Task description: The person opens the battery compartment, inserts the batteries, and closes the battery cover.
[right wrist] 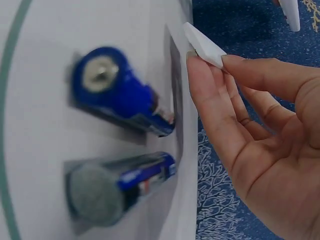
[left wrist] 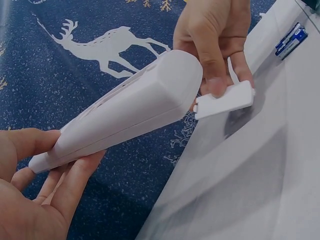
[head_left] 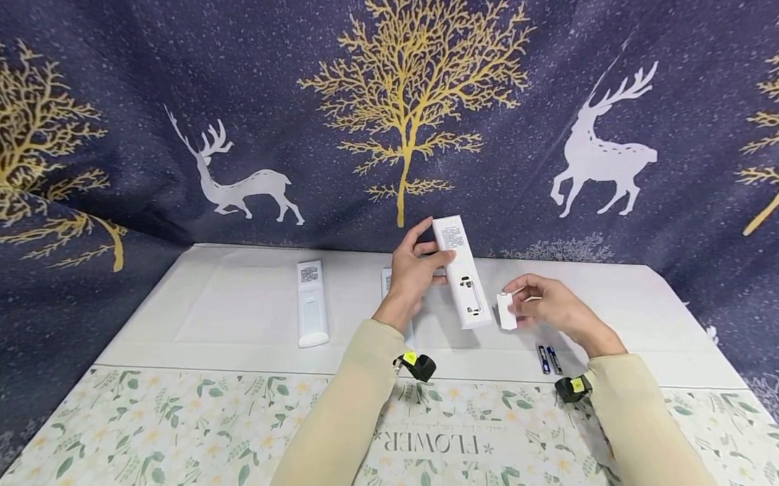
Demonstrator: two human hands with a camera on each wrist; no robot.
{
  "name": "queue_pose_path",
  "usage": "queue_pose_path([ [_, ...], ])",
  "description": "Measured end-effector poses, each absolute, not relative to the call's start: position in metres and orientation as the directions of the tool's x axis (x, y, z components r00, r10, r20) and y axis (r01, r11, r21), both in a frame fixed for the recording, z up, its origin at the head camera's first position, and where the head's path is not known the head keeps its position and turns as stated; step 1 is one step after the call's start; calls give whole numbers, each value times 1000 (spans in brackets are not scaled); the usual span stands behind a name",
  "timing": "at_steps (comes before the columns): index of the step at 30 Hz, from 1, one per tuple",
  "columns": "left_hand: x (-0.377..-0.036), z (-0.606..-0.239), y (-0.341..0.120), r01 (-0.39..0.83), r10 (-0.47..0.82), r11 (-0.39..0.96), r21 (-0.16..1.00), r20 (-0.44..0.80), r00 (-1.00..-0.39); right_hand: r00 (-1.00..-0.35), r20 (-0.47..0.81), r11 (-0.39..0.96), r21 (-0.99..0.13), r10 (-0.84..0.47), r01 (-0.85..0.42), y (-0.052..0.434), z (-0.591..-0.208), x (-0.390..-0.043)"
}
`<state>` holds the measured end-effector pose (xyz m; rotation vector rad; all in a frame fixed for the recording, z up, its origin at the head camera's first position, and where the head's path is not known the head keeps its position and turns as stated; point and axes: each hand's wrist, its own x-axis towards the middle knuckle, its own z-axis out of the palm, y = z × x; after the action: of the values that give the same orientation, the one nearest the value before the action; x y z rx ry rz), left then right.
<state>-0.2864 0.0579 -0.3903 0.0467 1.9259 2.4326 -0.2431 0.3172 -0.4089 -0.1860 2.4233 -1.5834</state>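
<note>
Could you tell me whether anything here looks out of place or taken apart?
Yes: the white remote in the left hand has its battery bay open and empty. The right hand pinches the small white cover, and two blue batteries lie loose on the table.

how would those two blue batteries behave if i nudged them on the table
The blue batteries are cylinders lying on their sides, so a sideways nudge would probably roll them. The table looks smooth, so little would stop them. They look rigid, unlikely to deform.
</note>
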Motion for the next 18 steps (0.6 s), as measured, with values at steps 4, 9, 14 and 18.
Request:
queue_pose_path([
  [4, -287, -391, 58, -15, 54, -228, 973, -3, -999, -962, -145, 411, -911, -231, 39, 317, -412, -244],
  [9, -287, -391, 58, -19, 60, -232, 973, -5, -998, -962, -154, 418, -907, -227, 46, 318, -416, -244],
  [14, -286, -390, 58, -15, 60, -225, 974, -1, -998, -966, -145, 459, -888, -215, 31, 318, -419, -245],
  [18, -286, -390, 59, -14, 55, -229, 973, -1, -998, -967, -133, 498, -867, -215, 9, 319, -420, -245],
])
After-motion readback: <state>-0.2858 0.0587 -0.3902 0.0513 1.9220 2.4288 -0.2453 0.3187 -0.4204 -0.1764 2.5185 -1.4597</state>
